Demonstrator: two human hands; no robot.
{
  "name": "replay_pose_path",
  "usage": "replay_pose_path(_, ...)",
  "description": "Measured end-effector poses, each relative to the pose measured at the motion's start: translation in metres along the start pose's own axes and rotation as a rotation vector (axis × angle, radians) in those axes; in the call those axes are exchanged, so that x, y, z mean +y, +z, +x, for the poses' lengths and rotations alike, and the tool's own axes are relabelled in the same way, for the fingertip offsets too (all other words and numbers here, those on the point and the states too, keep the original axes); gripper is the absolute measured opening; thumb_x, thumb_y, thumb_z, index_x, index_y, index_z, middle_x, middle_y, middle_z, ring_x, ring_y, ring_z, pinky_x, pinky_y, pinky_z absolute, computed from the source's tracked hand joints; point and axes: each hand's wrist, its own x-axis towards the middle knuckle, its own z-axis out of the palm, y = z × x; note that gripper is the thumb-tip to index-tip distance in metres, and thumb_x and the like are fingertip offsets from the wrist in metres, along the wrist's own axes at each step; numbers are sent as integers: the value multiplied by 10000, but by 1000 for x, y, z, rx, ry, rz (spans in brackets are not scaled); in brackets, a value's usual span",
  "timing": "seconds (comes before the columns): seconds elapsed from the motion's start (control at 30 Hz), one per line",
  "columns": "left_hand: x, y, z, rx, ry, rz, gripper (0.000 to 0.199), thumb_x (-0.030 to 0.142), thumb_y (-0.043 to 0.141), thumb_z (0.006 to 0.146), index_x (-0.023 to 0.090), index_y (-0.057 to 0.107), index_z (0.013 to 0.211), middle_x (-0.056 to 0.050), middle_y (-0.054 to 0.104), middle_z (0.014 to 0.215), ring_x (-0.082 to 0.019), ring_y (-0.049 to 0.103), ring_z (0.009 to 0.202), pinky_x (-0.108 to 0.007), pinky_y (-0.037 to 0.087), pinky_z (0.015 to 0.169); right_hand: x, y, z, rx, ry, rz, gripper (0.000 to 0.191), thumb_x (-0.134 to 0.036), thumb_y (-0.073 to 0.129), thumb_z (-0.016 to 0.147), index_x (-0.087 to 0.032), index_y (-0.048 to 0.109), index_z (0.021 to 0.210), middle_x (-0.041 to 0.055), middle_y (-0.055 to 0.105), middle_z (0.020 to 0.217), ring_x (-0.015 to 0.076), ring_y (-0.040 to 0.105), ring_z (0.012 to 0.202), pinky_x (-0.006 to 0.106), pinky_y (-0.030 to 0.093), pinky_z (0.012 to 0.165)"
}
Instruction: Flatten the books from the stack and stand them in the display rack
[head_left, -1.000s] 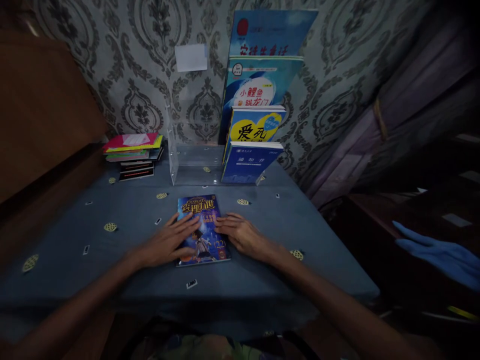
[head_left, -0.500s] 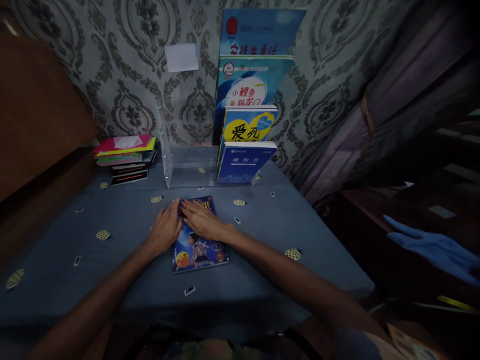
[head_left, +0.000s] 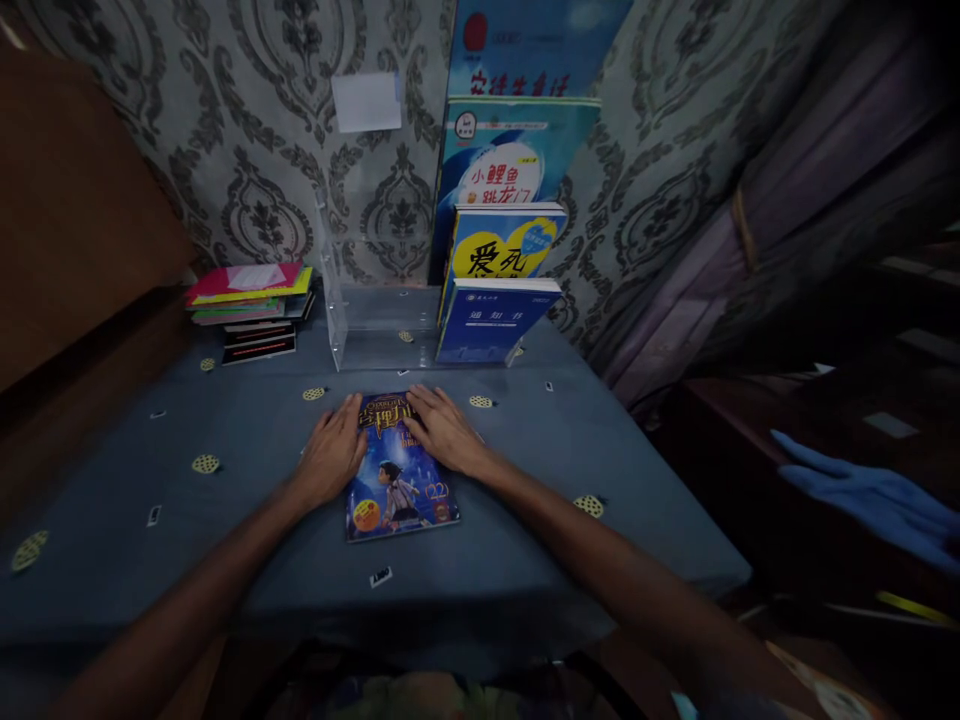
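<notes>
A dark blue illustrated book (head_left: pixel 397 475) lies flat on the cloth-covered table (head_left: pixel 247 540), its front cover facing up with gold lettering at the top and a cartoon figure below. Along its left edge rests my left hand (head_left: pixel 335 452), fingers stretched out and touching the cover's rim. My right hand (head_left: pixel 444 430) is laid over the upper right part of the cover, fingers extended and slightly apart. Neither hand grips anything.
Behind the book stands a clear acrylic rack (head_left: pixel 336 320). Several upright books, a blue one (head_left: pixel 491 325) in front, fill its right side. A pile of booklets (head_left: pixel 251 300) sits at the back left. At the right is a blue glove (head_left: pixel 862 490), near a tied curtain (head_left: pixel 697 270).
My right hand has slid right across the cover, from beside my left hand to the book's right edge, uncovering the title. My left hand stays put. The view has shifted slightly.
</notes>
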Motion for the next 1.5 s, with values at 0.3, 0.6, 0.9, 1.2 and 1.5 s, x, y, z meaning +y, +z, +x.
replay_pose_path(0.3, -3, -10, 13, -140, 127, 47, 598, 480, 311, 1045, 124, 428, 1510, -179, 413, 1583, -302, 358, 1493, -544, 308, 1200, 38, -7, 3, 35, 23, 386, 466, -376, 392, 1035, -205, 548, 1440, 109, 620, 1426, 243, 559, 1351, 492, 416, 1156)
replay_pose_path(0.6, 15, -5, 54, -318, 401, -66, 654, 556, 221, 1057, 173, 318, 1577, -113, 319, 1642, -229, 244, 1542, -471, 192, 1251, 45, -12, 7, 49, 50, 534, 527, -471, 336, 1060, -208, 475, 1495, 100, 653, 1390, 225, 540, 1366, 474, 354, 1192)
replay_pose_path(0.9, 27, -13, 54, -379, 496, -91, 610, 495, 202, 1071, 168, 348, 1565, -94, 345, 1633, -212, 263, 1537, -482, 133, 1262, 49, -9, 9, 39, 3, 584, 536, -486, 343, 1061, -180, 506, 1471, 120, 639, 1403, 229, 576, 1321, 453, 408, 1149)
replay_pose_path(1.2, 42, -20, 37, -440, 574, -155, 559, 463, 206, 1079, 226, 382, 1554, -38, 379, 1622, -208, 246, 1542, -494, 99, 1267, 51, -5, 12, 35, -27, 538, 590, -578, 315, 1048, -188, 580, 1402, 109, 629, 1416, 233, 582, 1310, 436, 429, 1124)
replay_pose_path(1.5, 57, -29, 14, -480, 647, -252, 525, 462, 226, 1087, 269, 403, 1542, -11, 409, 1605, -206, 273, 1532, -497, 101, 1270, 47, -10, 9, 33, -20, 506, 569, -571, 327, 1048, -197, 604, 1374, 92, 637, 1409, 227, 584, 1306, 429, 426, 1132)
